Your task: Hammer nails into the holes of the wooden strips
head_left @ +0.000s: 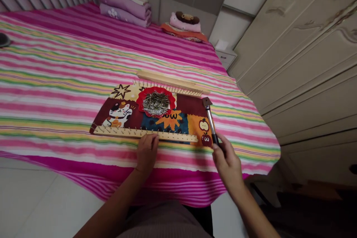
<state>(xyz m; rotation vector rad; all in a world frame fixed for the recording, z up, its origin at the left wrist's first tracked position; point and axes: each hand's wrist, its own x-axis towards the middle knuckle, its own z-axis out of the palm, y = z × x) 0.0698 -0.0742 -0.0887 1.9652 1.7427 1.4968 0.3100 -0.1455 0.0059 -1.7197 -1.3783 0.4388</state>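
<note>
My right hand [227,158] is wrapped round the black grip of a hammer [210,119], its metal shaft pointing away from me and its dark head raised at the top. My left hand [147,149], fingers curled, holds the near edge of a pale wooden strip [122,131]. Nails stand in a row along this strip, and small dark marks run along its right part. Behind it a red scalloped dish [140,102] holds a heap of loose nails [156,103]. Strip and dish lie on a patterned mat [184,119] with cat and apple pictures. My left fingertips are partly hidden.
Beyond the dish lies another wooden strip with upright nails [181,90], next to a bare wooden piece [167,78]. All rest on a bed with a striped cover [69,108]. Folded bedding [125,7] sits at the back; a wardrobe [301,44] stands at the right.
</note>
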